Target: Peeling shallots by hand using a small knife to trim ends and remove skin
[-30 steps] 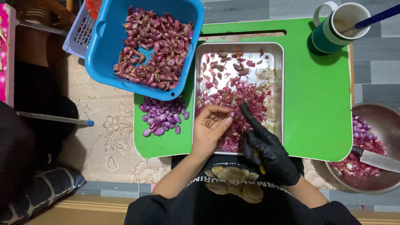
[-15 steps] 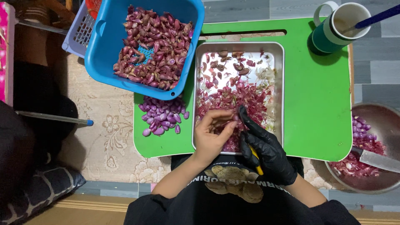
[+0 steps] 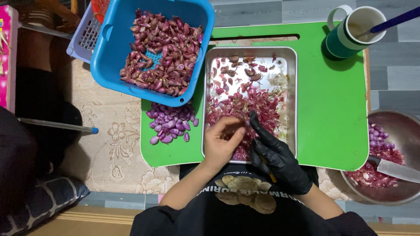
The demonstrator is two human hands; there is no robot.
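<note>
Pinching a shallot (image 3: 242, 129) between bare left hand (image 3: 222, 142) fingertips, over a steel tray (image 3: 294, 100) of purple skins; how tight the pinch is cannot be told. Gloved right hand (image 3: 274, 157) closed round a knife handle (image 3: 267, 168), forefinger stretched toward 12 o'clock and touching the shallot. Tray set on a green board (image 3: 334, 105). Peeled pile (image 3: 170, 123) on the board at 9 o'clock from the tray, just beside it. Blue basket (image 3: 114, 52) of unpeeled shallots at 11 o'clock, overlapping board and tray corner. Green and white mug (image 3: 350, 32) with a blue-handled utensil at 1 o'clock on the board's far corner. Steel bowl (image 3: 396, 192) with peelings, shallots and a knife blade at 4 o'clock, off the board. Blue-tipped stick (image 3: 57, 126) at 9 o'clock on a patterned mat (image 3: 109, 140)
</note>
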